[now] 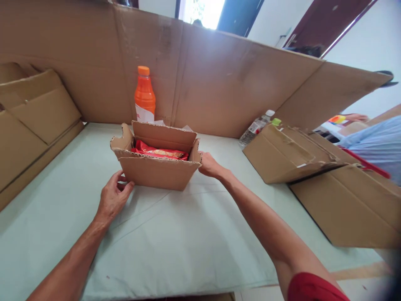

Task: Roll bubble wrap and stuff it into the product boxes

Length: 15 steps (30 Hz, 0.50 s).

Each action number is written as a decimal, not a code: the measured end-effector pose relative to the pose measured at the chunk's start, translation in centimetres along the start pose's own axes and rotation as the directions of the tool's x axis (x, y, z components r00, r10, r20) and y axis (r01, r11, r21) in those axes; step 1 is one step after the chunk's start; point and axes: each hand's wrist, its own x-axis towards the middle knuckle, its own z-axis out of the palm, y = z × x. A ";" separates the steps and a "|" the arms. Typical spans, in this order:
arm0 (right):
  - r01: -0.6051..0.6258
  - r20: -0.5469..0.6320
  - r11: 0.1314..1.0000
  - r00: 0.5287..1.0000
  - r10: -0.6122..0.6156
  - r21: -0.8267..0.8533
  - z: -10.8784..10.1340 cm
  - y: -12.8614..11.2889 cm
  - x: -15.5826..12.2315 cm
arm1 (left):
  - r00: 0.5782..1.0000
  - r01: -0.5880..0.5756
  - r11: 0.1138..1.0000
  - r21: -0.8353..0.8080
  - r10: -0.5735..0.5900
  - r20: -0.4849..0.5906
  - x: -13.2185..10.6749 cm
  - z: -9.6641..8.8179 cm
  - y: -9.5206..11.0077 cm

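Note:
A small open cardboard box (153, 172) sits on the pale green cloth, its flaps standing up. Inside it lie red packets (161, 153) with a shiny wrapper; how many is hidden by the front wall. My left hand (114, 196) holds the lower left corner, thumb by the front face and curled fingers at the left side. At the right end, my right hand (210, 164) grips the box's side near the flap; its fingertips are mostly hidden. Right behind the box stands an orange drink bottle (145, 94) with an orange cap.
A tall cardboard sheet (232, 83) walls off the back. More cardboard boxes stand at left (34, 121) and right (351, 205). A clear bottle (255, 128) leans by the right-hand boxes. Beyond them another person's blue sleeve (372, 138) shows. The cloth-covered table (188, 251) stretches toward me.

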 end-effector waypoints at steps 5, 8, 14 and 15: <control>0.041 0.106 0.977 0.994 -0.020 -0.210 -0.7 0.3 1.1 | 0.999 -0.044 0.998 0.049 0.043 0.011 -0.2 0.2 -0.2; 0.025 0.100 0.960 0.995 0.003 -0.280 -0.3 0.0 1.5 | 0.998 -0.059 0.996 0.074 0.058 0.019 -0.2 0.2 -0.1; -0.172 -0.031 0.922 0.985 0.172 -0.346 -1.1 -0.3 0.1 | 0.999 -0.051 0.998 0.034 0.051 0.010 -0.1 0.2 0.0; -0.224 -0.055 0.910 0.974 0.219 -0.349 -1.5 -0.3 -0.9 | 0.999 -0.051 0.998 0.034 0.051 0.009 -0.1 0.2 0.0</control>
